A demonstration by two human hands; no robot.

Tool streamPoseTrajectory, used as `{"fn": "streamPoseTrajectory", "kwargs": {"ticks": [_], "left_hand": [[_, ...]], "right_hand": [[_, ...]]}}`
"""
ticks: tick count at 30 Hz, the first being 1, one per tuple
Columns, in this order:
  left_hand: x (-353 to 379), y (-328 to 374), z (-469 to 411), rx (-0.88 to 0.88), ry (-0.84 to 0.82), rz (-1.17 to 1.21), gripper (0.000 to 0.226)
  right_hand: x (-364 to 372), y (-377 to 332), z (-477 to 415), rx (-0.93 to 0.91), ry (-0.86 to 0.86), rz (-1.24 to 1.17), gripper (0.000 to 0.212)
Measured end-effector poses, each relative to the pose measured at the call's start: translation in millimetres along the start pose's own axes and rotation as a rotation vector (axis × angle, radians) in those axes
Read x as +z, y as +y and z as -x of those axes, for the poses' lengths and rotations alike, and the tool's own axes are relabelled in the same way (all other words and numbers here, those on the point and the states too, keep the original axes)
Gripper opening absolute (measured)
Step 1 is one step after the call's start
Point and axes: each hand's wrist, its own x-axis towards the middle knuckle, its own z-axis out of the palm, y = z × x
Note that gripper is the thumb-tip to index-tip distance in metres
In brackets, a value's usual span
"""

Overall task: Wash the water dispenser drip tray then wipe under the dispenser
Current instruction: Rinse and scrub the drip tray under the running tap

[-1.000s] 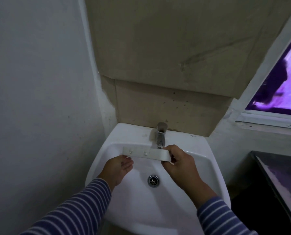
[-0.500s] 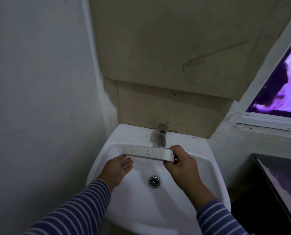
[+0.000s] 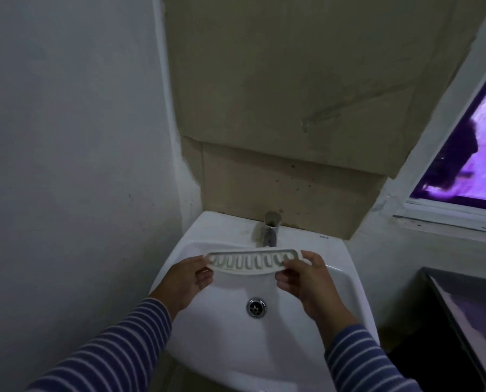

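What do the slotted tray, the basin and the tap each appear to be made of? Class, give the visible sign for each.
The slotted tray looks like plastic, matte off-white, going by its thin moulded slots. The basin is likely glazed ceramic: glossy white with soft reflections. The tap seems chromed metal, shiny and reflective; dim light leaves the exact metal open.

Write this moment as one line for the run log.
left hand: grips drip tray, left end | right hand: grips right end | tray: slots facing camera, over sink, near tap
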Motion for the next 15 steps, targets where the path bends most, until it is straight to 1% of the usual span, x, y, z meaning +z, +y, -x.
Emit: {"fn": "streamPoseTrajectory", "kwargs": {"ticks": [2, 4, 6, 12, 15], "left_hand": [[-3, 0, 4, 0.001, 0.038, -0.106, 0.017], [-5, -1, 9, 0.009, 0.061, -0.246, 0.022], [-6, -2, 17, 0.019, 0.078, -0.305, 0.024], [-9, -2, 28, 0.007, 0.049, -0.228, 0.022], [-13, 2, 36, -0.002, 0.006, -0.242, 0.016]], "right_hand": [[-4, 11, -7, 0.078, -0.024, -0.073, 0.016], [-8, 23, -10, 0.116, -0.014, -0.064, 0.008], [-11, 30, -8, 0.135, 0.004, -0.065, 0.003], [-5, 29, 5, 0.097, 0.036, -0.025, 0.007], [-2, 28, 16, 0.058, 0.021, -0.076, 0.007]]}}
